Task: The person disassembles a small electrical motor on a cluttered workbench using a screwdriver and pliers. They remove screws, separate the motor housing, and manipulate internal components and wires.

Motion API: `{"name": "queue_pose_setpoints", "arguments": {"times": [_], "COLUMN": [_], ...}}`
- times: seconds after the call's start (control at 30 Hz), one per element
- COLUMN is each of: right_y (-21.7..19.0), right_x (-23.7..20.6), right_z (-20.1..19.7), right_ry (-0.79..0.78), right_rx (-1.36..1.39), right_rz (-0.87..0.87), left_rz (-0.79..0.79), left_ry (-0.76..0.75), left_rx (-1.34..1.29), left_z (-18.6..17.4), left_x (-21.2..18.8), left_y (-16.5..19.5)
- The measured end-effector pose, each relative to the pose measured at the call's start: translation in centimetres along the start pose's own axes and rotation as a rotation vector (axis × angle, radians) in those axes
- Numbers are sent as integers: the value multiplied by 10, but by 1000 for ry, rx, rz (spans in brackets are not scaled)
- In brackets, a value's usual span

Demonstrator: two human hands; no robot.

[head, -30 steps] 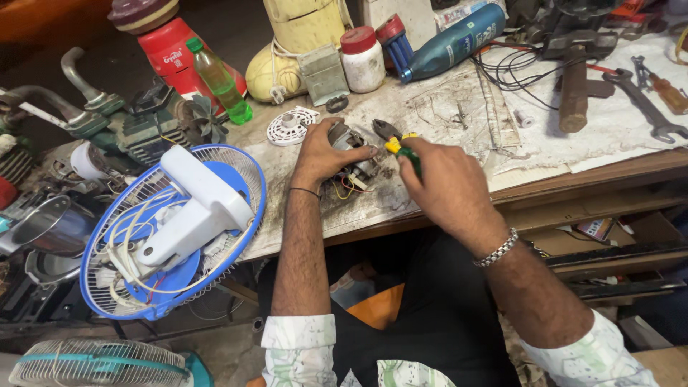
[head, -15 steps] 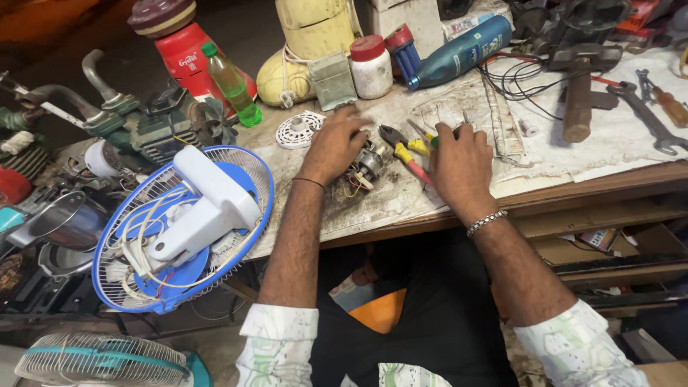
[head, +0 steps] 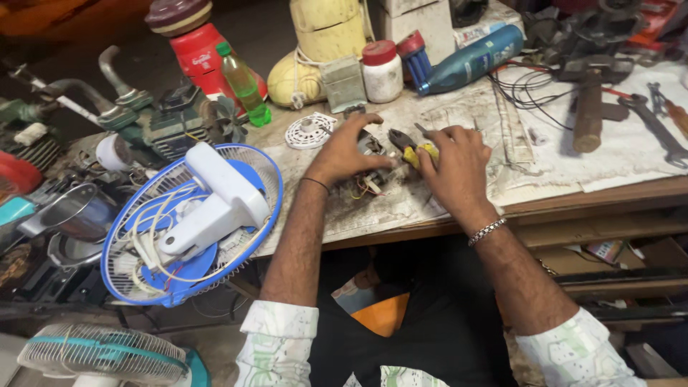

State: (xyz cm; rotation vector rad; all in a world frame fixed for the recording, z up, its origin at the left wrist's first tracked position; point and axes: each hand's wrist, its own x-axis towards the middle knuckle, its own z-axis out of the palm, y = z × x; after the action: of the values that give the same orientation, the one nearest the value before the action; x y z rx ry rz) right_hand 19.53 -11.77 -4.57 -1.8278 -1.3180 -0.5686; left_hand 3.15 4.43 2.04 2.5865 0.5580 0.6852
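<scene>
A blue fan (head: 190,226) leans off the counter (head: 459,115), well left of the fingers. The left hand (head: 347,150) has fingers curled over a small motor (head: 373,168). The right hand (head: 451,165) has fingers clamped on yellow-handled pliers (head: 410,149).

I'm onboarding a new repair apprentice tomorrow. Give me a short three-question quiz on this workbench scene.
1. True or false: the right hand rests on yellow-handled pliers.
2. What does the left hand cover? A) small motor with coloured wires B) hammer C) green bottle
3. Which fan part leans against the bench's left edge?

Key
1. True.
2. A.
3. The blue wire fan guard with its white housing.
</scene>
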Motion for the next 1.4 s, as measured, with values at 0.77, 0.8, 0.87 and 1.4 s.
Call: {"name": "queue_pose_setpoints", "arguments": {"times": [0.77, 0.8, 0.87, 1.4], "right_y": [-50, -50, -47, -18], "right_x": [41, 41, 45, 34], "right_z": [33, 34, 38, 68], "right_ry": [-150, -161, -167, -57], "right_rx": [60, 114, 226, 577], "right_rz": [170, 166, 148, 213], "left_rz": [-94, -99, -90, -79], "left_ry": [552, 557, 565, 573], "left_rx": [121, 119, 108, 100], "left_z": [48, 49, 49, 54], "left_x": [-46, -46, -44, -43], "left_y": [18, 18, 16, 8]}}
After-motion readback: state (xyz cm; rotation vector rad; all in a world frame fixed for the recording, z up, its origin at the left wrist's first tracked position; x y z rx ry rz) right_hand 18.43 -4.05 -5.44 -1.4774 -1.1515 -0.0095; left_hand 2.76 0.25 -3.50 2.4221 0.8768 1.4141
